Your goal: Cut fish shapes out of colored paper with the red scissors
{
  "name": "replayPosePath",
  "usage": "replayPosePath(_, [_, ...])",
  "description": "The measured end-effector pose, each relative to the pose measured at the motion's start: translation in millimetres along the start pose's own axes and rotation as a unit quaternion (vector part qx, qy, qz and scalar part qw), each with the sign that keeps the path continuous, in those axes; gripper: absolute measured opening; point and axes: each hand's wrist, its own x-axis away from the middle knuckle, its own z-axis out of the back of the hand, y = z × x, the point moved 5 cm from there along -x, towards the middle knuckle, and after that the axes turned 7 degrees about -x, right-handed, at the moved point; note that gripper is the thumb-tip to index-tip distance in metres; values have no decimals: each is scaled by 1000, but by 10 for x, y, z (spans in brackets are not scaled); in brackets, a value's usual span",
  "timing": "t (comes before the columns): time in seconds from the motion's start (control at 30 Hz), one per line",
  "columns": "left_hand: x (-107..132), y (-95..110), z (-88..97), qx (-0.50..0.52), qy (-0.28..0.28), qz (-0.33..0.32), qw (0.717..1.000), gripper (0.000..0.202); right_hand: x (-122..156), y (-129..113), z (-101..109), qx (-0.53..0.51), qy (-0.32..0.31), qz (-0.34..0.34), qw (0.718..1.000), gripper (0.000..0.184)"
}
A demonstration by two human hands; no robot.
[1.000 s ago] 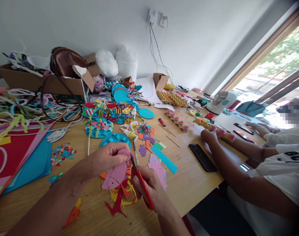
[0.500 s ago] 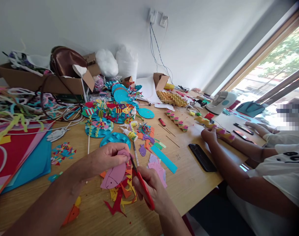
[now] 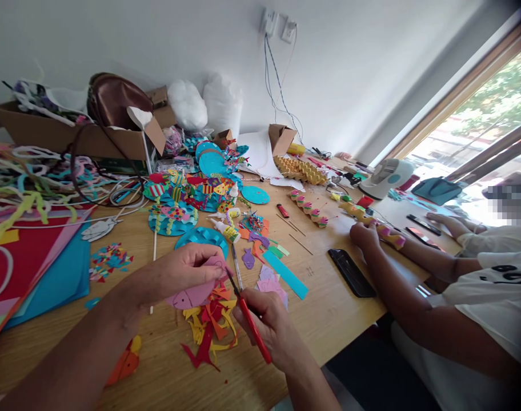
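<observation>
My left hand [image 3: 192, 269] pinches a pink paper fish [image 3: 194, 295], its drawn face pointing left and down. In my right hand [image 3: 267, 325] are red-handled scissors [image 3: 252, 325], their blades at the fish's right end, by the left fingertips. Below the fish lies a heap of red, orange and yellow paper scraps [image 3: 209, 325]. An orange paper fish [image 3: 125, 362] rests on the table near my left forearm. A small purple fish [image 3: 248, 258] and pink paper scraps [image 3: 272, 284] lie beyond my right hand.
A glue bottle [image 3: 227, 231], blue paper strip [image 3: 286, 275] and black phone [image 3: 351, 273] lie ahead. At right, a co-worker's hands [image 3: 365, 235] hold a painted egg-carton strip [image 3: 389, 234]. Coloured sheets [image 3: 55, 279] and a cardboard box [image 3: 72, 140] are at left.
The pink fish has tilted, its head end swinging up and left. The scissors have shifted slightly, still at the fish's right end.
</observation>
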Motion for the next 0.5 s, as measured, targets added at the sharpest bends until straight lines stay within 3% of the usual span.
replayPosePath(0.17, [15,-70,80,109,2,20,994,24,-69,95,-39,-122,39,-55,990,48])
replayPosePath(0.3, [1,-86,143,237,65,0,969,31,-203,58,-86,-208,107,-28,972,55])
replayPosePath(0.4, [-26,-57,91,331,98,-43,938,39,-317,-8,-115,-231,154,-6,961,55])
replayPosePath(0.5, [-52,-7,-2,349,129,-103,922,42,-409,-61,-138,-250,197,8,948,52])
